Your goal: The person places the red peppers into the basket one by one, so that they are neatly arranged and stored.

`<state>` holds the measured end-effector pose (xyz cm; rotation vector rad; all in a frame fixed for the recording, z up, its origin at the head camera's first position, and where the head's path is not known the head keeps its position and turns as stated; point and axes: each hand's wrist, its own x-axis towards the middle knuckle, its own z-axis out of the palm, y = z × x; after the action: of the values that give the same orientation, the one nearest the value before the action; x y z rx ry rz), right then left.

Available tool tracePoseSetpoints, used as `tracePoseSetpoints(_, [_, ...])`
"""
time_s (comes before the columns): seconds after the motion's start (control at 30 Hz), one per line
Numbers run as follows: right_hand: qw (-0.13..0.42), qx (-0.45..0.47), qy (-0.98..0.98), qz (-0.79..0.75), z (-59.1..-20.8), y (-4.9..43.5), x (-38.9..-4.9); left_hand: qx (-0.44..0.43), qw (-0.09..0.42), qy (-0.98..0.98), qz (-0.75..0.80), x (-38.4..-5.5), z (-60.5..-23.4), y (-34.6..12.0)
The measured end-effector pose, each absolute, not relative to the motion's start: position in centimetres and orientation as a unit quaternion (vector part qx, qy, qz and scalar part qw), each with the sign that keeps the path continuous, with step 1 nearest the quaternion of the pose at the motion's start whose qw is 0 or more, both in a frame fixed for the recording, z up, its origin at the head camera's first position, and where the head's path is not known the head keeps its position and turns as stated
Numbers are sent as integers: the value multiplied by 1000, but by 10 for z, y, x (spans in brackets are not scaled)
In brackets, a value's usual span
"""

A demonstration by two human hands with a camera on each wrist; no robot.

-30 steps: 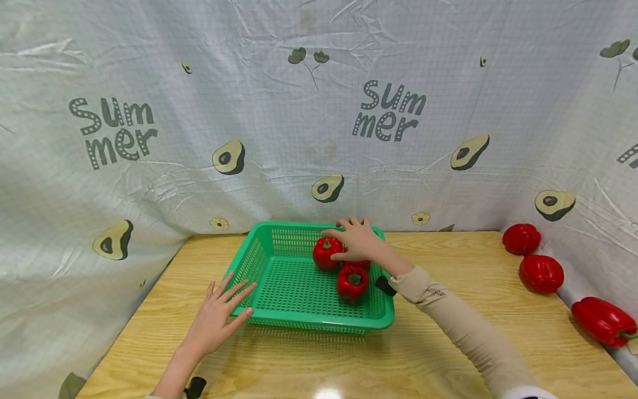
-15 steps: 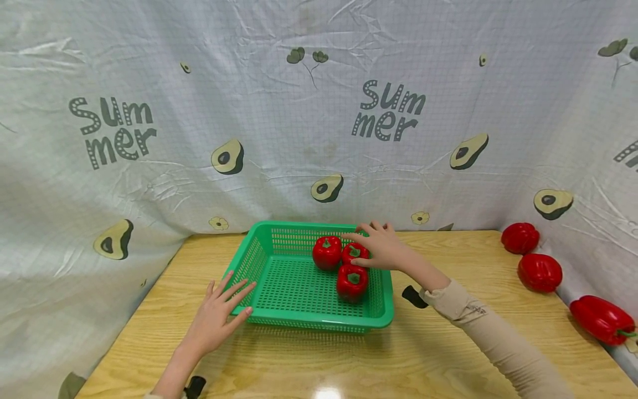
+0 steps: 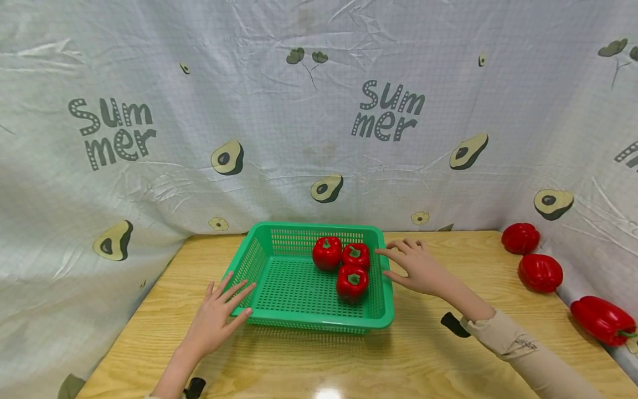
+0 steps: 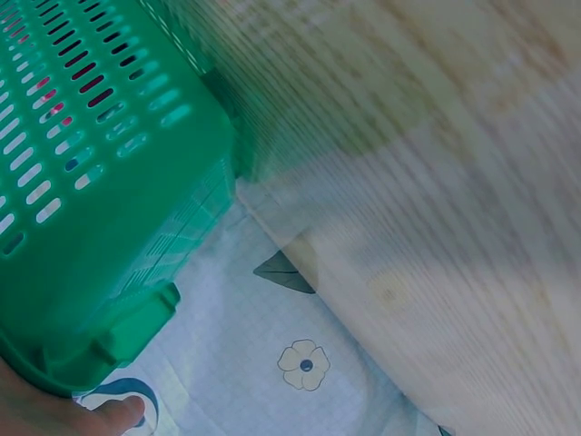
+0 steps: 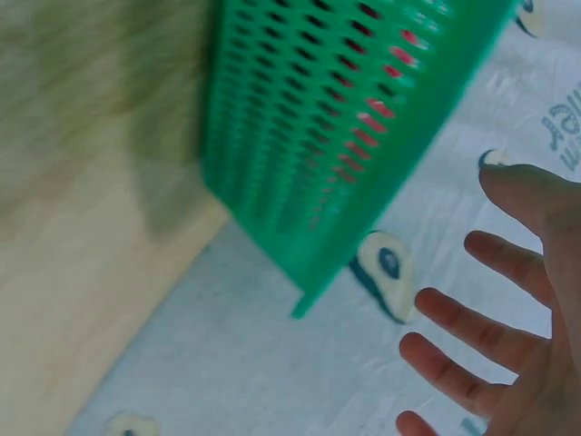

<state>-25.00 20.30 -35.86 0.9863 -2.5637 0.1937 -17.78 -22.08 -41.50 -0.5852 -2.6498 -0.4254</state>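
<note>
A green slotted plastic basket [image 3: 314, 318] stands on the wooden table, with three red bell peppers in its right half: one at the back [image 3: 327, 254], one beside it [image 3: 356, 256] and a front pepper [image 3: 352, 282]. My left hand [image 3: 213, 320] rests over the basket's front left corner, fingers spread; the left wrist view has a fingertip [image 4: 123, 414] at the rim. Just right of the basket's right rim hovers my right hand [image 3: 416, 269], holding nothing. In the right wrist view its fingers [image 5: 481, 327] are spread beside the slotted wall [image 5: 309, 136].
Along the table's right edge lie three more red peppers: a far one [image 3: 520, 238], a middle one [image 3: 540, 273] and a near one on its side with a green stem [image 3: 602, 320]. A printed cloth [image 3: 279, 111] hangs behind and beside the wooden table [image 3: 423, 354].
My right hand has moved right, from over the peppers in the basket to outside its right rim, uncovering them. The left hand has stayed at the corner.
</note>
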Motion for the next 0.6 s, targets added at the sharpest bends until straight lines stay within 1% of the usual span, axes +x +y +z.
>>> tracePoseSetpoints(0.33, [264, 327, -905, 70, -389, 252, -241, -208, 199, -946, -153, -178, -416, -220])
tracePoseSetpoints(0.6, [288, 289, -910, 69, -402, 291, -235, -204, 193, -947, -152, -178, -415, -221])
